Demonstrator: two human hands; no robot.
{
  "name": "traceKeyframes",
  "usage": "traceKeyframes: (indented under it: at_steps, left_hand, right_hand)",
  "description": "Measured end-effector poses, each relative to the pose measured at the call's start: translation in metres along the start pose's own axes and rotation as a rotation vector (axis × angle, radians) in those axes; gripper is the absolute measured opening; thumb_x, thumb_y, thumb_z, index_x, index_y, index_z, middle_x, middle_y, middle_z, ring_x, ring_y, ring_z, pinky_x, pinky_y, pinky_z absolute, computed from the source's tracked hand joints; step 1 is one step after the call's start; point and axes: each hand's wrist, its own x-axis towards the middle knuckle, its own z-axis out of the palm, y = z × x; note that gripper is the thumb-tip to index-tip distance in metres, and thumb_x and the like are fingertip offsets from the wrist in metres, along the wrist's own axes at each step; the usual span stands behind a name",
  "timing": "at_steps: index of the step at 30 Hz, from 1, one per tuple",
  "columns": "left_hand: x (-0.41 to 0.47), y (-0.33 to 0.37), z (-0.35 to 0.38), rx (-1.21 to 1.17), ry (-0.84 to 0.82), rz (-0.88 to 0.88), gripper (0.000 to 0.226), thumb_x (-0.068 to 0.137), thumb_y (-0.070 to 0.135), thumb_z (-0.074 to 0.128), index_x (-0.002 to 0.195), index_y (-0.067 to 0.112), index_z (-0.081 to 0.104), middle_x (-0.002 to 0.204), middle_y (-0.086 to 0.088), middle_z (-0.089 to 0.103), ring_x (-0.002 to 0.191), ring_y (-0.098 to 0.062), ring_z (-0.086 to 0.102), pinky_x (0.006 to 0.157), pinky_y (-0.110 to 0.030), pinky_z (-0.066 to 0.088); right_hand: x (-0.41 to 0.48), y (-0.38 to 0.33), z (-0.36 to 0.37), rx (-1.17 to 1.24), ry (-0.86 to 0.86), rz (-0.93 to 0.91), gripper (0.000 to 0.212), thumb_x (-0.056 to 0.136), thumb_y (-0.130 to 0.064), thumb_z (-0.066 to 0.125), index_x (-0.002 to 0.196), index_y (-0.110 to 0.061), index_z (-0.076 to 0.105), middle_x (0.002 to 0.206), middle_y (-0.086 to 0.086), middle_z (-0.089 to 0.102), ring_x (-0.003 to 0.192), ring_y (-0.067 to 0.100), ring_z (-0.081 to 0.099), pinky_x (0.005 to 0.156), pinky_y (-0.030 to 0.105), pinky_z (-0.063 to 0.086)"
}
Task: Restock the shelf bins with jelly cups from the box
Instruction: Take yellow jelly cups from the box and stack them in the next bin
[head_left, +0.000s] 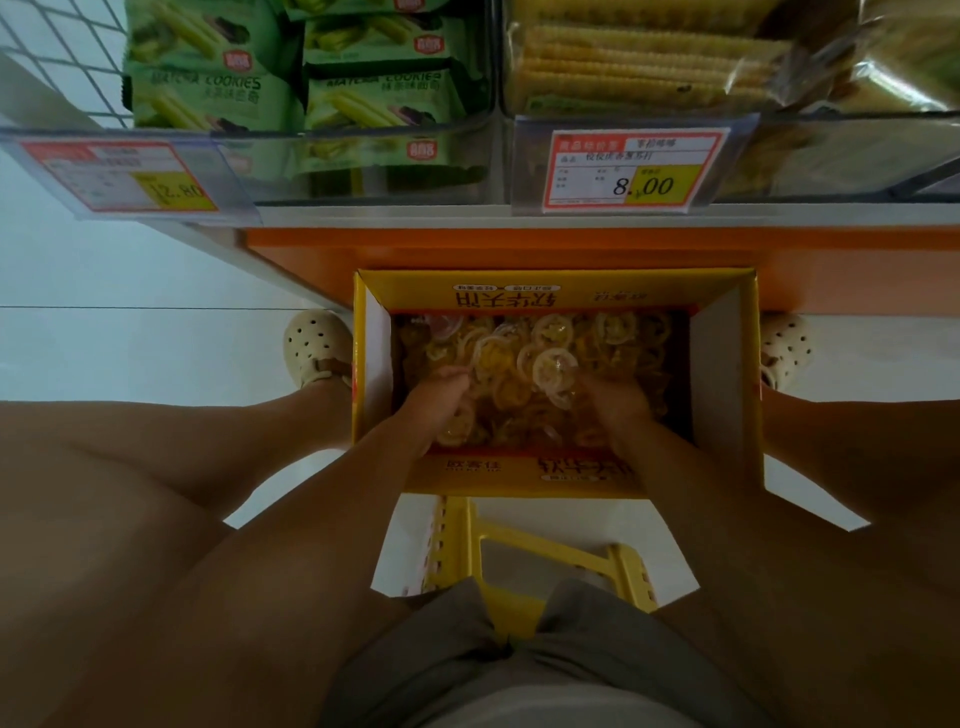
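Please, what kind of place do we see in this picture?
Most likely a grocery shop aisle. Clear shelf bins hold packs of matcha cookies, printed price tags hang on the shelf edge, and an open yellow box full of jelly cups sits below.

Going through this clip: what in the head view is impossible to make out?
- Left hand and right hand: fingers buried among the jelly cups in the box; grip unclear.
- Price tag at upper left: blurred, small print unreadable.
- Right shoe: half hidden by the box wall.
- Cracker bin: cut off by the top and right edges.
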Motion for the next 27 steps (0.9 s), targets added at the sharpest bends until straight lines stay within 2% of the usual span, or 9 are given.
traceKeyframes:
  at_steps: [3, 5, 9, 12, 16, 18, 22, 25, 27]
  left_hand:
    - [-0.003, 0.006, 0.001, 0.032, -0.032, -0.013, 0.030, 0.098, 0.030, 0.044, 0.124, 0.022, 0.056, 0.117, -0.005, 0.060, 0.101, -0.019, 0.053, 0.079, -0.032, 0.039]
    - [-0.001, 0.007, 0.001, 0.043, -0.077, 0.022, 0.030, 0.097, 0.034, 0.050, 0.124, 0.024, 0.058, 0.121, 0.001, 0.058, 0.107, -0.016, 0.050, 0.083, -0.031, 0.037]
    - [0.000, 0.006, 0.002, 0.057, -0.118, 0.085, 0.027, 0.095, 0.030, 0.057, 0.122, 0.029, 0.061, 0.128, 0.004, 0.056, 0.114, -0.014, 0.051, 0.084, -0.029, 0.038]
    - [-0.002, 0.008, 0.003, 0.101, -0.133, 0.097, 0.029, 0.096, 0.022, 0.055, 0.123, 0.030, 0.060, 0.133, 0.001, 0.056, 0.118, -0.018, 0.053, 0.082, -0.027, 0.041]
    - [-0.014, 0.018, 0.008, 0.173, -0.144, 0.127, 0.035, 0.098, 0.013, 0.049, 0.131, 0.024, 0.055, 0.133, -0.001, 0.056, 0.106, -0.013, 0.054, 0.068, -0.020, 0.044]
    - [-0.024, 0.023, 0.011, 0.207, -0.139, 0.138, 0.036, 0.099, 0.025, 0.051, 0.135, 0.025, 0.052, 0.130, 0.002, 0.056, 0.099, -0.010, 0.053, 0.071, -0.023, 0.045]
    - [-0.053, 0.037, 0.014, 0.270, -0.195, 0.213, 0.058, 0.087, 0.061, 0.056, 0.136, 0.031, 0.049, 0.122, 0.013, 0.051, 0.108, -0.013, 0.055, 0.086, -0.031, 0.043]
    - [-0.078, 0.053, 0.011, 0.269, -0.195, 0.367, 0.036, 0.091, 0.050, 0.058, 0.123, 0.033, 0.059, 0.120, 0.008, 0.064, 0.092, -0.007, 0.063, 0.084, -0.028, 0.049]
    - [-0.098, 0.067, 0.004, 0.256, -0.164, 0.438, 0.020, 0.088, 0.050, 0.062, 0.107, 0.046, 0.063, 0.114, 0.010, 0.068, 0.101, -0.009, 0.063, 0.097, -0.036, 0.048]
  right_hand:
    - [0.008, -0.004, -0.001, -0.135, -0.019, -0.080, 0.043, 0.088, -0.044, 0.065, 0.124, -0.023, 0.056, 0.120, 0.007, 0.061, 0.101, 0.026, 0.061, 0.053, 0.027, 0.050]
    - [0.011, -0.009, 0.003, -0.173, -0.031, -0.087, 0.041, 0.090, -0.039, 0.064, 0.126, -0.021, 0.055, 0.120, 0.007, 0.059, 0.102, 0.025, 0.060, 0.056, 0.030, 0.052]
    - [0.014, -0.013, 0.011, -0.099, 0.016, -0.016, 0.035, 0.089, -0.031, 0.067, 0.119, -0.017, 0.057, 0.112, 0.007, 0.057, 0.108, 0.030, 0.057, 0.081, 0.049, 0.056]
    - [0.016, -0.015, 0.012, -0.111, 0.008, -0.021, 0.030, 0.091, -0.028, 0.065, 0.117, -0.014, 0.059, 0.120, 0.008, 0.060, 0.112, 0.027, 0.057, 0.092, 0.044, 0.052]
    - [0.005, -0.011, 0.007, -0.212, -0.018, -0.171, 0.022, 0.091, -0.025, 0.064, 0.109, -0.013, 0.066, 0.110, 0.006, 0.067, 0.088, 0.016, 0.059, 0.062, 0.022, 0.046]
    - [-0.010, -0.012, 0.004, -0.208, -0.028, -0.232, 0.016, 0.092, -0.026, 0.062, 0.103, -0.016, 0.069, 0.103, 0.007, 0.068, 0.081, 0.015, 0.060, 0.063, 0.025, 0.049]
    - [-0.051, -0.029, -0.008, -0.187, -0.043, -0.362, 0.013, 0.089, -0.030, 0.065, 0.097, -0.022, 0.072, 0.095, 0.000, 0.071, 0.090, 0.018, 0.066, 0.081, 0.036, 0.057]
    - [-0.090, -0.043, -0.022, -0.115, -0.086, -0.467, 0.011, 0.090, -0.027, 0.065, 0.095, -0.023, 0.073, 0.095, -0.001, 0.071, 0.091, 0.017, 0.068, 0.075, 0.031, 0.057]
    - [-0.123, -0.055, -0.033, -0.082, -0.103, -0.527, 0.009, 0.090, -0.029, 0.064, 0.091, -0.026, 0.072, 0.096, -0.004, 0.070, 0.090, 0.012, 0.065, 0.072, 0.026, 0.053]
